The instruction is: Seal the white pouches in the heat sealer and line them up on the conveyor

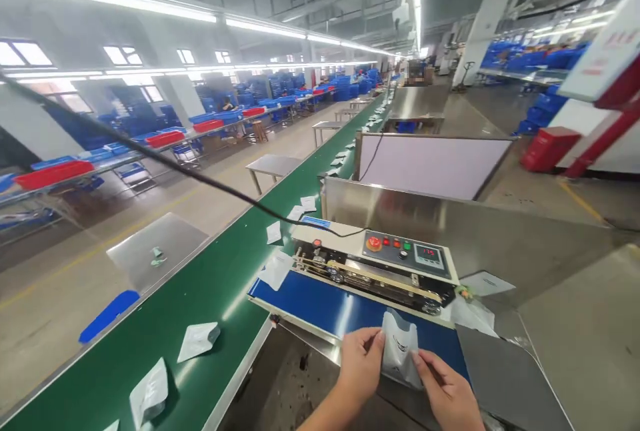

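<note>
Both my hands grip a white pouch with dark print, held upright over the near edge of the blue belt. My left hand pinches its left side between thumb and finger. On the opposite edge, my right hand pinches it lower down. Just beyond the pouch stands a band sealing machine, its red display lit. Another white pouch lies at the far left end of the blue belt, where it meets the green conveyor.
A long green conveyor runs along the left, carrying several white pouches. More flat pouches lie right of the sealer, by a dark grey board. A black cable hangs across the view. Behind the machine rises a metal panel.
</note>
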`<state>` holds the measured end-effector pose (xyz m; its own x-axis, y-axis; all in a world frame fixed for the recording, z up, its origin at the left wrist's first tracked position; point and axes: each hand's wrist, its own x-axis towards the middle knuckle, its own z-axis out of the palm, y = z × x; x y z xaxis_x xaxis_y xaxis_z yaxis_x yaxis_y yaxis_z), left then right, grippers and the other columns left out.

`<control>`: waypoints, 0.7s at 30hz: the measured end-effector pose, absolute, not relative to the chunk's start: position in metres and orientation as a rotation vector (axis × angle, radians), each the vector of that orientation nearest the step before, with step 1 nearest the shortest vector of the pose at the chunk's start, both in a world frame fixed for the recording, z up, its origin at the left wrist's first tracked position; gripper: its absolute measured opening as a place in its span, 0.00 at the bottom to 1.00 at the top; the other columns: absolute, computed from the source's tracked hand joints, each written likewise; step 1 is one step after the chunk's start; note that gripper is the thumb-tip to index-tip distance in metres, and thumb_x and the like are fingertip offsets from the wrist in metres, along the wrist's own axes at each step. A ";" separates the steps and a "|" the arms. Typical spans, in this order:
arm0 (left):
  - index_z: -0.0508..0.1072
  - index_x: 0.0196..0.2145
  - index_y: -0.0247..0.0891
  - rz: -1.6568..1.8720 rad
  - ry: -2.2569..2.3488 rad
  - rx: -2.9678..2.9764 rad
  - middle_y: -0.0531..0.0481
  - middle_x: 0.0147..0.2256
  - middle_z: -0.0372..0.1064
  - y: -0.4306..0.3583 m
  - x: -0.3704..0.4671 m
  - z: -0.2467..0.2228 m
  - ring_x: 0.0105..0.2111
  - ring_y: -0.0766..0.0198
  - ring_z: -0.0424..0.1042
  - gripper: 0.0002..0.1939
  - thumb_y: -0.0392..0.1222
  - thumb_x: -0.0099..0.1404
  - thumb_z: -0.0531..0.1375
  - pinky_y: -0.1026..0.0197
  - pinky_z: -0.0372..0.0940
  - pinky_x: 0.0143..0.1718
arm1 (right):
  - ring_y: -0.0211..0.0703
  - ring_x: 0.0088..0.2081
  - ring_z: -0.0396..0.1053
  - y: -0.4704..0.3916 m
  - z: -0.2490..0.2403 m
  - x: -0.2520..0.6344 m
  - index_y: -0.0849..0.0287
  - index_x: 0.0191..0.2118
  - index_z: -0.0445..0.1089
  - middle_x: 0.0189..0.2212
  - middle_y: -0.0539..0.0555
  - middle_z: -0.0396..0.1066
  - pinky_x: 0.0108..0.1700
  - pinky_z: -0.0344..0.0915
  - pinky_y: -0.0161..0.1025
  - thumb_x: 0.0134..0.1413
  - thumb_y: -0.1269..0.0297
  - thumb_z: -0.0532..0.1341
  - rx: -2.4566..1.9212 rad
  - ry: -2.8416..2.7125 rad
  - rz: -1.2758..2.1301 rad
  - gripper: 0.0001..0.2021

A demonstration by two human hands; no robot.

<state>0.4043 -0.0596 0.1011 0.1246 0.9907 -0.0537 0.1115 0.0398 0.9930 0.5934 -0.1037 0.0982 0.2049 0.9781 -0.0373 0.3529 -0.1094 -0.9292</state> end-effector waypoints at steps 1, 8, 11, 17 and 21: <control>0.89 0.40 0.38 0.996 1.231 1.334 0.43 0.35 0.84 -0.059 0.416 0.096 0.33 0.52 0.78 0.31 0.70 0.75 0.61 0.54 0.72 0.37 | 0.75 0.42 0.85 -0.109 0.096 0.603 0.24 0.33 0.86 0.37 0.45 0.86 0.44 0.82 0.61 0.53 0.18 0.58 -1.645 -1.251 0.900 0.26; 0.88 0.40 0.39 0.775 1.137 1.574 0.45 0.34 0.84 -0.040 0.501 0.078 0.33 0.55 0.78 0.20 0.56 0.76 0.62 0.56 0.71 0.38 | 0.71 0.40 0.85 -0.127 0.083 0.675 0.41 0.34 0.86 0.35 0.55 0.86 0.46 0.84 0.60 0.50 0.29 0.66 -1.796 -0.916 0.762 0.23; 0.87 0.35 0.37 0.718 1.188 1.450 0.48 0.29 0.80 -0.026 0.538 0.065 0.30 0.58 0.75 0.19 0.54 0.73 0.64 0.58 0.69 0.36 | 0.63 0.34 0.83 -0.121 0.076 0.709 0.55 0.32 0.84 0.29 0.61 0.83 0.37 0.81 0.50 0.45 0.35 0.68 -1.959 -0.714 0.707 0.25; 0.85 0.28 0.36 0.686 1.430 0.982 0.51 0.23 0.75 -0.002 0.580 0.038 0.27 0.61 0.71 0.14 0.48 0.66 0.70 0.60 0.69 0.34 | 0.48 0.25 0.76 -0.082 0.053 0.735 0.60 0.33 0.80 0.25 0.56 0.79 0.27 0.76 0.41 0.34 0.45 0.72 -1.841 -0.267 0.922 0.23; 0.82 0.24 0.37 0.738 1.468 0.875 0.52 0.21 0.71 0.016 0.571 0.033 0.25 0.62 0.68 0.14 0.47 0.63 0.71 0.59 0.68 0.34 | 0.46 0.23 0.75 -0.053 0.042 0.727 0.60 0.32 0.79 0.22 0.53 0.77 0.24 0.74 0.38 0.35 0.50 0.73 -1.832 -0.288 0.953 0.20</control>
